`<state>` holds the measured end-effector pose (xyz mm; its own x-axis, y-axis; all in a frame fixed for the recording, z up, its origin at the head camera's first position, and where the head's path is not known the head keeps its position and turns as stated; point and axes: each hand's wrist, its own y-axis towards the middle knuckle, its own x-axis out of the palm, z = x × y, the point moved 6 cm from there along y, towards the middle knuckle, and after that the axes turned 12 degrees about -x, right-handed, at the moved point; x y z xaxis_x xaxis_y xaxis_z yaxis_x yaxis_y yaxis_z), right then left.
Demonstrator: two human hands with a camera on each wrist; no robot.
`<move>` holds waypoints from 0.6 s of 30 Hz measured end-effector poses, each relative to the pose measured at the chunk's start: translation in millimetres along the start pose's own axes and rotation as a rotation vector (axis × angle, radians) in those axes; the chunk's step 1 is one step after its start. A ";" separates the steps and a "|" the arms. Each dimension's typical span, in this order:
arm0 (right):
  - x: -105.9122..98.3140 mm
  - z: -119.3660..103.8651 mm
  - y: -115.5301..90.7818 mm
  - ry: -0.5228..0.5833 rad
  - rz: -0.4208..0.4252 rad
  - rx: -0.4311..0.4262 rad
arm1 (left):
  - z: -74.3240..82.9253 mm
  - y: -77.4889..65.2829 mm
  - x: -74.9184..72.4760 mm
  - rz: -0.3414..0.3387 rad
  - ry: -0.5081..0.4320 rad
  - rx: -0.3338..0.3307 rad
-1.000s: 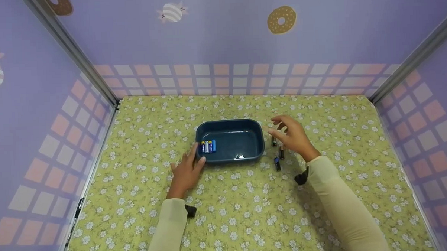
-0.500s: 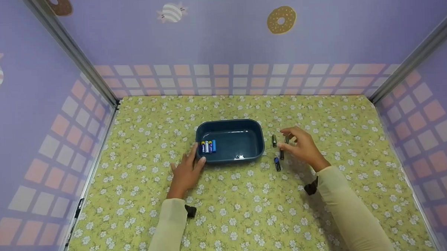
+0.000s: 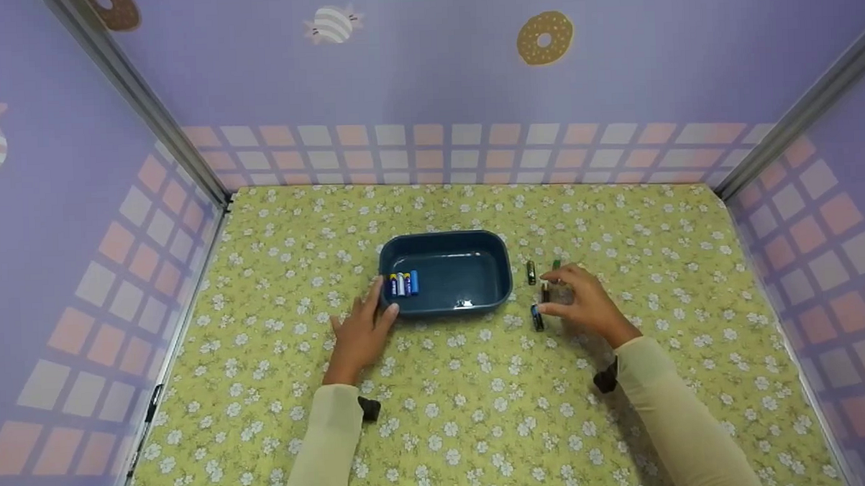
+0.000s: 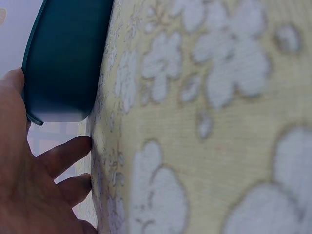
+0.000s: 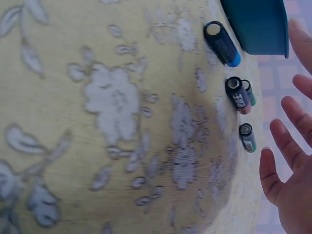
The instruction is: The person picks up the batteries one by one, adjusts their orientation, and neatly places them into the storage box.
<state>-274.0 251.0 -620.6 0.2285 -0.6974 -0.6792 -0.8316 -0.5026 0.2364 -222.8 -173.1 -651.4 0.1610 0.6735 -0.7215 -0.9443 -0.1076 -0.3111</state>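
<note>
A dark teal rectangular tub [image 3: 455,267] stands mid-table. Inside its left end, several blue, purple and silver batteries [image 3: 404,283] lie side by side. My left hand [image 3: 360,339] rests at the tub's left front corner, thumb and forefinger touching the rim. To the right of the tub, my right hand [image 3: 586,302] hovers with fingers apart and nothing held. Its thumb is right by a black battery with a blue end [image 3: 537,317]. A black and copper battery [image 3: 546,292] shows between thumb and forefinger. A dark battery [image 3: 531,272] and a green-ended one [image 3: 557,264] lie farther back.
The table carries a yellow-green cloth [image 3: 446,415] with white flowers. Purple patterned panels [image 3: 427,78] enclose it at the back and both sides. Grey metal posts [image 3: 147,109] stand at the back corners.
My right hand has moved from beside the tub's right rim, rightward and toward me, to above the nearer loose batteries. The left hand and the tub have stayed put.
</note>
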 end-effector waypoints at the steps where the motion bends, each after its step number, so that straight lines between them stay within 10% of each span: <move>1: 1.5 0.6 -1.1 -0.003 -0.004 0.002 | -0.1 0.0 0.1 -0.001 0.001 0.000; 18: 20.9 7.7 -15.1 -0.060 -0.049 0.002 | 0.2 -0.7 -0.6 0.015 0.002 0.018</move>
<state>-260.6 247.9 -643.7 0.2381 -0.6404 -0.7302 -0.8214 -0.5340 0.2005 -222.3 -173.3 -650.6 0.1474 0.6707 -0.7269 -0.9516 -0.1043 -0.2892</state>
